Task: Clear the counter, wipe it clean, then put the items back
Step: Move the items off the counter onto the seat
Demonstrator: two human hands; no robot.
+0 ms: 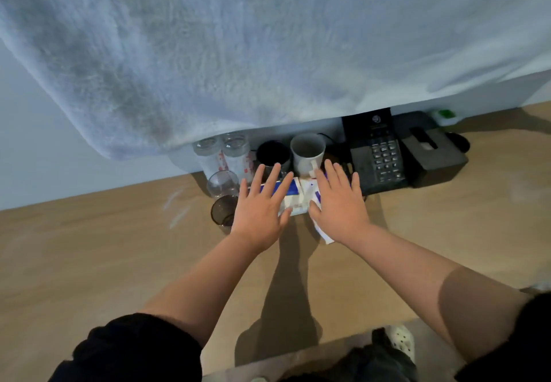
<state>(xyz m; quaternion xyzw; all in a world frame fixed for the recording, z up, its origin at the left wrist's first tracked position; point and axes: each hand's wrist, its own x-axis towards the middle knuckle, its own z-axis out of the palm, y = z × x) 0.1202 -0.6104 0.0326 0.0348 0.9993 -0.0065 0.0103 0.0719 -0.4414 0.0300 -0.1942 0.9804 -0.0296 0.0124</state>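
Note:
My left hand [262, 205] and my right hand [337, 202] are both spread flat with straight fingers over a pile of white and blue packets [293, 195] on the wooden counter [119, 256]. Behind the packets stand a white mug [307, 152] and a black mug [272, 153]. Two water bottles [222, 155] stand at the wall, with a clear glass [222, 183] and a dark glass [223, 210] in front of them. A pale fluffy towel [238, 47] hangs close to the camera and hides the upper view.
A black desk phone [378, 155] and a black tissue box [432, 152] sit right of the mugs. A green-capped item [445, 114] lies behind the box. White streaks [177, 205] mark the counter left of the glasses. My foot in a white clog [399, 343] shows below the counter edge.

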